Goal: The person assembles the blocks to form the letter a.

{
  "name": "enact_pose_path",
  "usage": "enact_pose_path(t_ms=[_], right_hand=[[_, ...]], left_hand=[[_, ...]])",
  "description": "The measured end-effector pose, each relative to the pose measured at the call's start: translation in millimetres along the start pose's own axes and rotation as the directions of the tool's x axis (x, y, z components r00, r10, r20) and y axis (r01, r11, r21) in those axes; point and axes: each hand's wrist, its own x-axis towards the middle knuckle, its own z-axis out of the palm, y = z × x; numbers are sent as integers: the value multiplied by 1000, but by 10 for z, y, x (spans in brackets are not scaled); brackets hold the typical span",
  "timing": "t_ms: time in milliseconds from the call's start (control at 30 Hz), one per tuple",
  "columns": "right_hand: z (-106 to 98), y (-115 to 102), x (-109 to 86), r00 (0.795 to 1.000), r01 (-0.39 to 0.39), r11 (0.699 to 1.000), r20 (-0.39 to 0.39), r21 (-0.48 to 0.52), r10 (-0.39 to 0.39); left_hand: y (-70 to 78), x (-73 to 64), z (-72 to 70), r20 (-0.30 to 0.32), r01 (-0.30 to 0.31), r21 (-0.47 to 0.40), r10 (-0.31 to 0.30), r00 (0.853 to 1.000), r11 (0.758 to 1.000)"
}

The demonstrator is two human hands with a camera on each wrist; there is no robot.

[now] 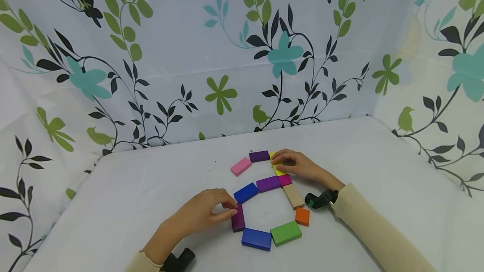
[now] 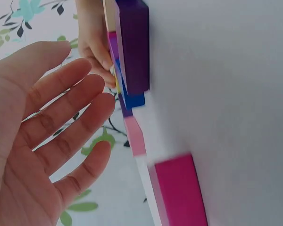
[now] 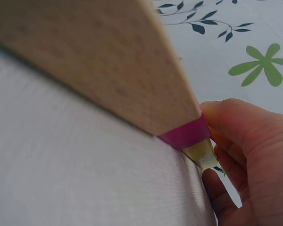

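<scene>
My right hand (image 1: pixel 298 165) pinches a yellow block (image 1: pixel 280 172) between thumb and fingers, partly covering it. In the right wrist view, the same yellow block (image 3: pixel 201 155) meets a magenta block (image 3: pixel 186 134) end to end. My left hand (image 1: pixel 206 211) hovers by a dark purple block (image 1: pixel 238 219), its thumb and fingertips overlapping the block's upper edge. Seen from the left wrist, that hand (image 2: pixel 52 127) has loosely bent, spread fingers with nothing between them. A magenta block (image 2: pixel 179 190) lies below it, hidden in the head view.
More blocks form a curving figure: blue (image 1: pixel 256 239), green (image 1: pixel 286 233), orange (image 1: pixel 302 216), tan (image 1: pixel 293 196), violet (image 1: pixel 268 184), another blue (image 1: pixel 246 192), pink (image 1: pixel 241 166) and deep purple (image 1: pixel 259 156). They lie on a white cloth (image 1: pixel 159 179) before a leaf-patterned curtain (image 1: pixel 170 53).
</scene>
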Motion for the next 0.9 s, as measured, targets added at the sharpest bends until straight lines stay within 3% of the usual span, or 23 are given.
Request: enact_pose_path(t_ms=[200,400,733,900], right_hand=[[-1,-20,-6,1000,-3,1000,2,-6,3],[-2,-33,-3,1000,-3,1000,6,8,3],[-34,-56,23,1000,6,1000,9,-16,-6],[-2,-14,-8,1000,6,1000,13,-4,-5]], left_hand=[[-127,-125,-55,-9,71,-23,-71,997,997],[-264,-253,-142,-49,82,-26,-83,995,996],[-415,-429,-160,-164,96,73,-83,983,993],[-405,-495,-203,-167,225,155,-199,966,962]])
